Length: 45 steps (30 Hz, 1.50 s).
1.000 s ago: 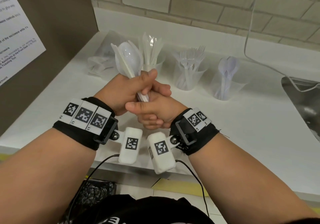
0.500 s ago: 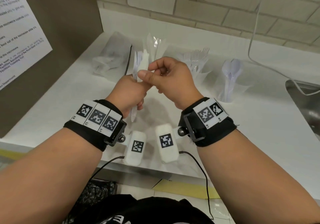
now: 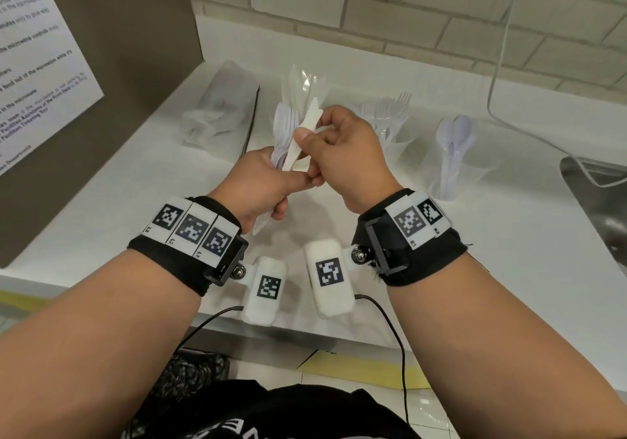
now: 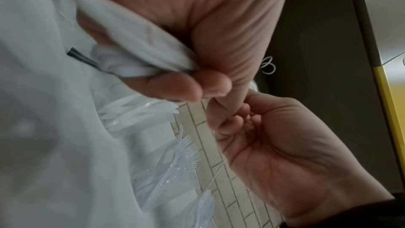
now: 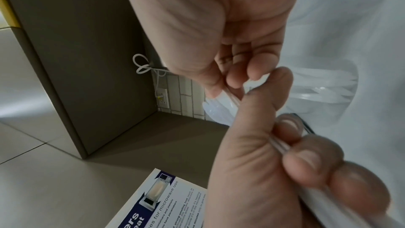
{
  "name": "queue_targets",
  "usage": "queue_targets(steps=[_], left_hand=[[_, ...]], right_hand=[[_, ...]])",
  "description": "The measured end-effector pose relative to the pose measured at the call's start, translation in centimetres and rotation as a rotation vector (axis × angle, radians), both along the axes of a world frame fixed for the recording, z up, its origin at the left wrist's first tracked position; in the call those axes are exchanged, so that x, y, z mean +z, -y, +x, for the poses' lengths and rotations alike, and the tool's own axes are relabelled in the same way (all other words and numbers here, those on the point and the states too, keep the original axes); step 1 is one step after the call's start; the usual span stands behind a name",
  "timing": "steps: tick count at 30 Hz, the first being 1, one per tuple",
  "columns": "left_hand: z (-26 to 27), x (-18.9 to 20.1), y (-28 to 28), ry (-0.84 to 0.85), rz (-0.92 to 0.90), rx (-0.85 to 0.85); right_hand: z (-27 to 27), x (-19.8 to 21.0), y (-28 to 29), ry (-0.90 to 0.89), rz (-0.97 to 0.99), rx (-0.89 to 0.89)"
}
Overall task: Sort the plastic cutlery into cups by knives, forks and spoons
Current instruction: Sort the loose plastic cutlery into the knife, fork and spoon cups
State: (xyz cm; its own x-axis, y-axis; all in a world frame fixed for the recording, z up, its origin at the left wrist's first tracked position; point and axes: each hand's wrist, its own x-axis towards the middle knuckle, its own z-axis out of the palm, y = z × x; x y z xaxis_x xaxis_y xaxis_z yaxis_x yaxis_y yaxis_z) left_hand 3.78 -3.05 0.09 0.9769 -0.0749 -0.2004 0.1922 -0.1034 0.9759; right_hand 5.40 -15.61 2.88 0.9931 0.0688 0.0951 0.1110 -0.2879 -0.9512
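— Where's the cutlery right now?

— A mixed bundle of plastic cutlery (image 3: 286, 140) stands upright in the left hand (image 3: 261, 184), whose fingers are curled round the handles; the handle ends poke out below the fist. It's held above the white counter (image 3: 441, 252), in front of the cups.

— And the other hand?

— The right hand (image 3: 349, 153) is just beside it, thumb and forefinger pinching one white piece (image 3: 310, 121) at the top of the bundle. It looks flat like a knife, though I can't tell for sure. The right wrist view shows the fingertips (image 5: 258, 74) closed on the plastic, touching the left thumb.

— The cups?

— Three clear cups in a row at the back of the counter: the knife cup (image 3: 302, 82) partly hidden behind the hands, the fork cup (image 3: 390, 116) to its right, then the spoon cup (image 3: 454, 153) farthest right, well apart from the hands.

— Anything else nearby?

— A crumpled clear plastic bag (image 3: 217, 106) lies left of the knife cup, against a brown panel (image 3: 135, 65) carrying a printed notice (image 3: 40, 65). A steel sink (image 3: 597, 194) sits at the right edge, with a thin white cable (image 3: 502, 65) hanging over the brick wall.
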Motion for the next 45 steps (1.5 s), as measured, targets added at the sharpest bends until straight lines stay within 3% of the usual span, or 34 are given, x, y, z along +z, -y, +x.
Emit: queue_targets(steps=[6,12,16,20,30,35,39,45], left_hand=[[0.1,-0.7,-0.2,-0.032,-0.024,0.045],[0.0,-1.0,-1.6,-0.089,-0.069,0.075],[0.2,-1.0,-2.7,-0.113,-0.11,0.095],[0.4,-0.8,-3.6,-0.148,-0.351,0.056],[0.6,-0.7,-3.9,-0.203,-0.415,-0.015],[0.8,-0.6,-3.4,-0.231,-0.417,-0.058],[1.1,-0.7,-2.5,-0.22,-0.452,-0.043],[1.1,-0.4,-0.6,-0.153,-0.286,0.016]], right_hand=[[1.0,1.5,1.2,0.086,0.108,-0.103],[3.2,5.0,3.3,0.329,0.223,-0.307],[5.7,5.5,3.1,0.52,0.098,-0.403],[9.3,3.0,0.8,0.412,-0.139,-0.325],[13.0,0.0,-0.5,0.089,-0.541,-0.15],[11.2,0.7,0.3,0.079,-0.384,-0.173],[6.8,1.9,0.5,0.029,-0.208,-0.075],[2.5,0.5,1.1,-0.156,-0.067,0.101]])
